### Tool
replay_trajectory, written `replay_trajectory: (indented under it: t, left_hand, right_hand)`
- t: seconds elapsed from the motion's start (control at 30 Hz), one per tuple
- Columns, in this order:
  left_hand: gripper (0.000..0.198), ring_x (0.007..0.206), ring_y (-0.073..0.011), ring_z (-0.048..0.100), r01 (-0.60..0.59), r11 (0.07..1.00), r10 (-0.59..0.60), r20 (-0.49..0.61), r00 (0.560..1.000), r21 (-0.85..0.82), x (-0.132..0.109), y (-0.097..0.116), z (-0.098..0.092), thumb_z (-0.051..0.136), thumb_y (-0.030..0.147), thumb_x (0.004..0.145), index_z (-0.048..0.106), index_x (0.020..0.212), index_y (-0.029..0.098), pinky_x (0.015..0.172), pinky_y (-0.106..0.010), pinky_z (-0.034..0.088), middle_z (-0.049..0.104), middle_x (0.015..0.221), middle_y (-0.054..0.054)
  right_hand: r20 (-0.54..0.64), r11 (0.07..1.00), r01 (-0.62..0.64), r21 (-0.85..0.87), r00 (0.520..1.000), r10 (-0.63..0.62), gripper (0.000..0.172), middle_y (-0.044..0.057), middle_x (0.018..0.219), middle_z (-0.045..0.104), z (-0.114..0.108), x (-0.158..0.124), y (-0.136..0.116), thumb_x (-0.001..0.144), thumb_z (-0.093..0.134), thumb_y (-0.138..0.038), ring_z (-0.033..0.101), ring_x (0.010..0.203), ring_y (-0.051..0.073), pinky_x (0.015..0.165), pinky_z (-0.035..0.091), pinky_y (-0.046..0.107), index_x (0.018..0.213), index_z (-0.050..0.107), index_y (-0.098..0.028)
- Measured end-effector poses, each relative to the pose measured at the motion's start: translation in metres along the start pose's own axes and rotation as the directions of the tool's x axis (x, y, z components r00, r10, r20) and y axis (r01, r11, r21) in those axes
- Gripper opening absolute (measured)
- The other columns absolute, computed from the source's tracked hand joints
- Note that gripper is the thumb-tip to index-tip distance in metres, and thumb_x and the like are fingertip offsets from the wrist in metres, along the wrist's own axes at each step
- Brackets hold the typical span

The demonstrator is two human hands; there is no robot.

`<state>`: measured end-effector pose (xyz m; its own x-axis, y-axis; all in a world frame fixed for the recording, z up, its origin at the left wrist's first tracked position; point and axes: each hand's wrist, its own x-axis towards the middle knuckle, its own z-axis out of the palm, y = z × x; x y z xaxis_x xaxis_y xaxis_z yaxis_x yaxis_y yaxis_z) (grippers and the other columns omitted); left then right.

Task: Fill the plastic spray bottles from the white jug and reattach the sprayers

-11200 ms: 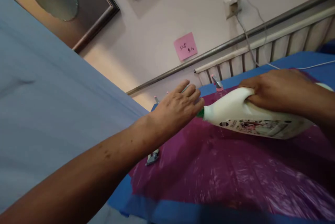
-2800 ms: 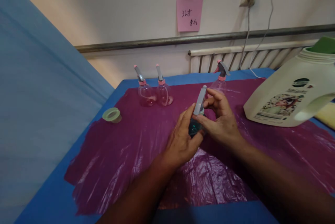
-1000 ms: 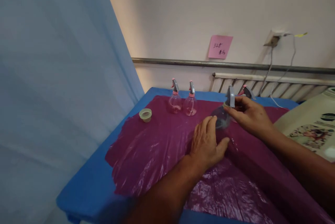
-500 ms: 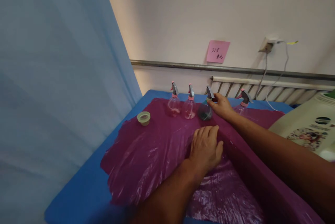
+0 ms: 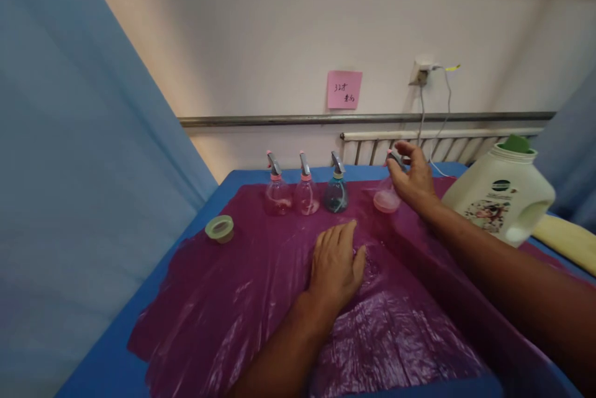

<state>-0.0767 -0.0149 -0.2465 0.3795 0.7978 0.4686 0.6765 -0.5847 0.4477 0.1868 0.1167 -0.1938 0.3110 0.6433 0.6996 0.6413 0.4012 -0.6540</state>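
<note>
My left hand (image 5: 336,266) lies flat, fingers stretched out, on the purple plastic sheet (image 5: 242,298). My right hand (image 5: 413,179) is closed round a small clear spray bottle (image 5: 385,198) with a pink base, at the back of the table. To its left stands a spray bottle filled with dark teal liquid (image 5: 336,190). Left of that stand two clear pink-collared spray bottles (image 5: 292,192). A large white detergent jug (image 5: 503,195) with a green cap stands upright at the right.
A pale green cap (image 5: 220,228) sits on the sheet at the left. The table is covered in blue cloth (image 5: 112,348). A blue curtain (image 5: 60,187) hangs on the left. A radiator, a rail, a pink note and a wall socket with cable are behind.
My right hand let go of the teal-filled bottle, now standing beside the two pink ones, and moved right onto the fourth bottle. My left hand stayed flat on the sheet.
</note>
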Motion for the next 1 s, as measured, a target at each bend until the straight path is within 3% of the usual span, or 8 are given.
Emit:
replay_trajectory:
  t: [0.1, 0.23, 0.4, 0.57, 0.67, 0.77, 0.87, 1.0]
  left_hand:
    - [0.052, 0.133, -0.0368, 0.069, -0.008, 1.000, 0.009, -0.010, 1.000, 0.010, 0.001, -0.002, 0.000, 0.065, 0.026, 0.104, 0.056, 0.154, 0.021, 0.116, -0.060, 0.054, 0.074, 0.144, -0.016]
    - [0.049, 0.130, -0.0363, 0.071, -0.040, 0.999, 0.041, -0.046, 0.998, 0.029, 0.002, -0.006, -0.003, 0.062, 0.028, 0.106, 0.057, 0.154, 0.021, 0.113, -0.059, 0.056, 0.075, 0.141, -0.017]
    - [0.046, 0.126, -0.0352, 0.073, -0.085, 0.996, 0.089, -0.119, 0.989, 0.036, 0.004, -0.006, -0.010, 0.061, 0.027, 0.107, 0.057, 0.152, 0.023, 0.111, -0.058, 0.057, 0.077, 0.138, -0.015]
    - [0.043, 0.129, -0.0331, 0.073, -0.009, 0.988, -0.028, -0.236, 0.971, -0.155, 0.008, -0.007, -0.016, 0.067, 0.026, 0.104, 0.064, 0.148, 0.026, 0.113, -0.055, 0.056, 0.078, 0.138, -0.013]
    - [0.043, 0.125, -0.0289, 0.076, 0.147, 0.863, -0.293, -0.242, 0.925, -0.483, 0.017, -0.010, -0.019, 0.073, 0.032, 0.101, 0.069, 0.144, 0.025, 0.111, -0.048, 0.058, 0.080, 0.133, -0.013]
    - [0.049, 0.111, -0.0249, 0.079, 0.277, 0.601, -0.535, -0.120, 0.837, -0.749, 0.027, -0.013, -0.024, 0.082, 0.039, 0.093, 0.072, 0.136, 0.017, 0.098, -0.039, 0.062, 0.082, 0.124, -0.014]
    - [0.056, 0.095, -0.0206, 0.079, 0.316, 0.431, -0.600, -0.007, 0.800, -0.845, 0.034, -0.016, -0.029, 0.087, 0.047, 0.087, 0.072, 0.131, 0.015, 0.080, -0.030, 0.060, 0.082, 0.115, -0.012]
    - [0.057, 0.094, -0.0197, 0.079, 0.323, 0.427, -0.575, 0.022, 0.818, -0.845, 0.035, -0.014, -0.029, 0.090, 0.047, 0.084, 0.073, 0.129, 0.016, 0.080, -0.029, 0.060, 0.081, 0.116, -0.011]
  right_hand:
    - [-0.059, 0.987, -0.155, -0.047, 0.987, 0.152, 0.068, 0.023, 0.153, 0.067, -0.008, 0.005, 0.020, 0.089, 0.071, -0.041, 0.064, 0.141, 0.035, 0.118, 0.053, 0.056, 0.151, 0.056, -0.019]
    - [0.026, 0.965, -0.256, -0.056, 0.966, 0.257, 0.066, 0.025, 0.141, 0.074, 0.002, 0.001, 0.039, 0.082, 0.073, -0.040, 0.073, 0.126, 0.037, 0.108, 0.058, 0.054, 0.141, 0.064, -0.014]
    - [0.111, 0.959, -0.281, -0.038, 0.952, 0.284, 0.038, 0.017, 0.106, 0.082, 0.003, -0.004, 0.043, 0.082, 0.069, -0.044, 0.075, 0.093, 0.031, 0.092, 0.059, 0.048, 0.109, 0.075, -0.017]
    - [0.126, 0.963, -0.263, 0.055, 0.959, 0.254, 0.039, 0.012, 0.095, 0.082, -0.010, -0.007, 0.030, 0.080, 0.076, -0.052, 0.073, 0.084, 0.027, 0.084, 0.059, 0.043, 0.100, 0.075, -0.019]
    - [0.123, 0.960, -0.251, 0.119, 0.964, 0.237, 0.045, 0.011, 0.094, 0.082, -0.020, -0.013, 0.019, 0.078, 0.080, -0.061, 0.073, 0.083, 0.026, 0.079, 0.060, 0.041, 0.098, 0.075, -0.020]
    - [0.138, 0.952, -0.257, 0.164, 0.962, 0.236, 0.051, 0.010, 0.095, 0.082, -0.030, -0.023, 0.006, 0.077, 0.082, -0.064, 0.073, 0.082, 0.025, 0.077, 0.059, 0.040, 0.103, 0.077, -0.020]
    - [0.170, 0.943, -0.271, 0.191, 0.956, 0.241, 0.050, 0.008, 0.098, 0.082, -0.039, -0.039, -0.010, 0.078, 0.084, -0.060, 0.074, 0.084, 0.024, 0.079, 0.060, 0.040, 0.110, 0.078, -0.021]
    - [0.241, 0.934, -0.274, 0.229, 0.946, 0.219, 0.041, 0.005, 0.100, 0.082, -0.043, -0.067, -0.040, 0.082, 0.086, -0.053, 0.074, 0.087, 0.023, 0.085, 0.059, 0.039, 0.110, 0.079, -0.023]
